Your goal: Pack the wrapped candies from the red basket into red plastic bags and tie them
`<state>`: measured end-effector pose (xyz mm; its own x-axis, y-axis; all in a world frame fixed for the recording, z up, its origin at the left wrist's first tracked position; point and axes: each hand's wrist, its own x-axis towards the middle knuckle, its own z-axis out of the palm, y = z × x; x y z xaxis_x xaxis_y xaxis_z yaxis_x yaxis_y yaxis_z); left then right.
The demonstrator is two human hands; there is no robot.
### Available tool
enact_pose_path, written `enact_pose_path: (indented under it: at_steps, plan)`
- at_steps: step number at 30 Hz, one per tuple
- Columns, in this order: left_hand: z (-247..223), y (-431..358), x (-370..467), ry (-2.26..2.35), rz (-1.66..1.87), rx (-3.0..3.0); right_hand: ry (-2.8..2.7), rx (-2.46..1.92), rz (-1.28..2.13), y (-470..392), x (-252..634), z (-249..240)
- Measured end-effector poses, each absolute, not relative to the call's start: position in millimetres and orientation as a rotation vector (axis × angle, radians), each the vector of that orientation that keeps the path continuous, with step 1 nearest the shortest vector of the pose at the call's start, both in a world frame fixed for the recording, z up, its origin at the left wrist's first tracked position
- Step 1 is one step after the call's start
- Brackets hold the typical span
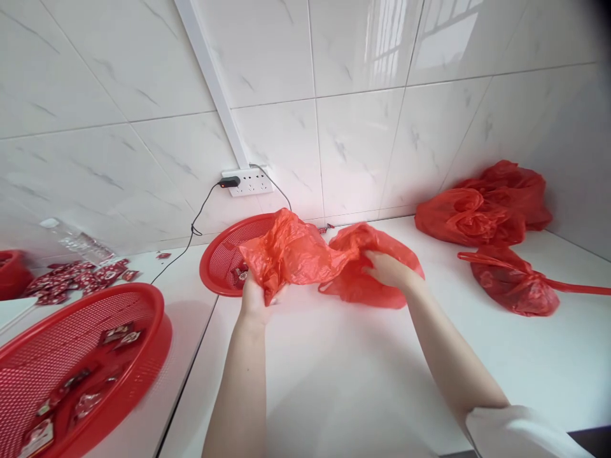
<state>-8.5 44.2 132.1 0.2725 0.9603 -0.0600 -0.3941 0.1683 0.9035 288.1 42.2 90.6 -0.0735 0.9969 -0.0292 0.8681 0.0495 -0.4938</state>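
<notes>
A crumpled red plastic bag (305, 251) stretches between both my hands above the white table. My left hand (255, 296) is closed on its left end, with most of the fingers covered by the film. On the right, my right hand (386, 268) grips the bag at its narrowed middle, and the fingertips are partly hidden in the folds. A looser part of the bag spreads out under and behind my right hand. Just behind my left hand stands a small red basket (210, 270) with a few small packets in it.
A large red basket (162, 337) with small packets is at the left. Behind it lie a pile of red packets (71, 280) and a clear plastic bottle (79, 240). Filled red bags (487, 207) and a smaller knotted bag (515, 283) sit at the right. A cable (193, 226) hangs from the wall socket (251, 181).
</notes>
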Motion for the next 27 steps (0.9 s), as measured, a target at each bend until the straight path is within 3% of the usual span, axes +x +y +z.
enact_pose_path:
  at_steps: [4, 9, 14, 18, 27]
  plan:
    - [128.8, 38.4, -4.9, 0.667, 1.103, 0.947, -1.706, -1.7, 0.492, 37.7, 279.0, 103.0]
    - [123.7, 34.1, 2.0, 0.667, 0.966, 0.947, -1.608, -1.113, 0.788, 15.2, 258.2, 128.8]
    - [115.7, 36.6, 3.9, 0.61, 0.852, 1.018, -1.572, -0.932, 1.061, 5.0, 251.7, 135.8]
    - [105.4, 41.0, 6.4, 0.706, 0.968, 1.138, -1.585, -0.904, 1.177, 3.5, 254.5, 135.1]
    - [107.9, 54.3, -4.8, 1.051, 1.11, 1.444, -1.397, -1.428, 0.288, 9.8, 256.1, 128.8]
